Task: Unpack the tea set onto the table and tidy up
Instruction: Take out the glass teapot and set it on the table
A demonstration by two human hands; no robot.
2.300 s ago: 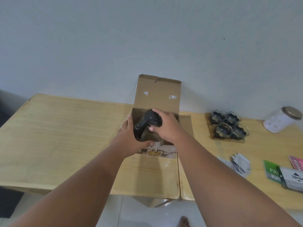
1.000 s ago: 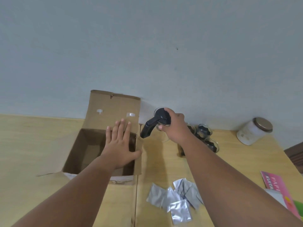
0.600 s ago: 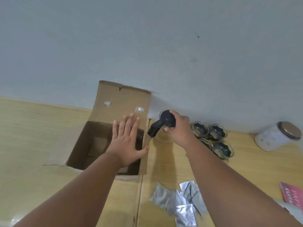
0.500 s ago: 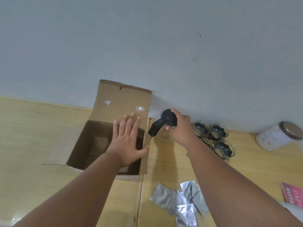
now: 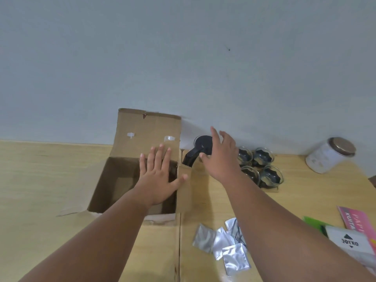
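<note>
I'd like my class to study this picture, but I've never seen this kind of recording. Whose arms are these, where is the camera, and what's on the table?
There is no machine: a person wears a camera on the head, so you look down along their own arms. The left hand lies flat, fingers straight, over the open cardboard box. The right hand is open over a teapot with a black lid and handle, standing on the wooden table; neither hand grips anything. Right of the teapot are four glass cups and a white jar with a metal lid. Nearer the person lie foil sachets and printed packs.
</note>
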